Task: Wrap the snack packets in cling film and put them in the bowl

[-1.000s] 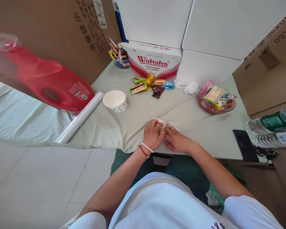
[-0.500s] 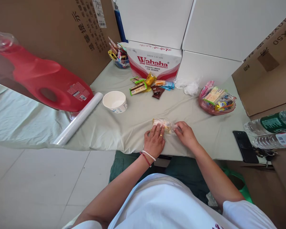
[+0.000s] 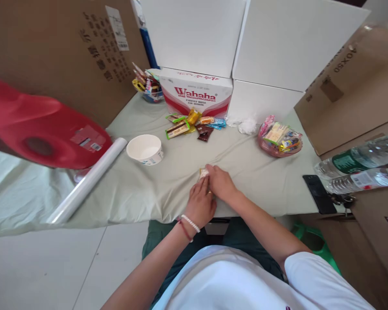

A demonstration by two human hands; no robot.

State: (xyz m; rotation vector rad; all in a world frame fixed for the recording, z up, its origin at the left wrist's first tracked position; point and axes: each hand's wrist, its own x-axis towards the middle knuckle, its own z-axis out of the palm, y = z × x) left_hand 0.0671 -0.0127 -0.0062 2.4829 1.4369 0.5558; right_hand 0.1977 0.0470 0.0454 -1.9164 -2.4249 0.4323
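Observation:
A small snack packet (image 3: pixel 203 173) in clear plastic wrap lies on the table near the front edge, mostly covered by my hands. My left hand (image 3: pixel 201 199) rests on its near side, fingers stretched out and pressing down. Over its right side, my right hand (image 3: pixel 222 183) has its fingers bent and closed on the wrap, touching the left fingertips. The right fingertips are partly hidden. Beyond them lie several loose wrapped snacks (image 3: pixel 177 128). To the left stands a white paper bowl (image 3: pixel 145 149).
A roll of clear film (image 3: pixel 89 183) and a large red jug (image 3: pixel 48 129) are at the left. Snack-filled bowls stand at the back left (image 3: pixel 153 96) and right (image 3: pixel 271 149). A phone (image 3: pixel 319 193) and bottles (image 3: pixel 358 160) lie far right. The Wahaha box (image 3: pixel 196 95) stands behind.
My right hand has moved left with the wrap, over the packet and against my left hand. The packet's right part is now covered. The view has shifted slightly.

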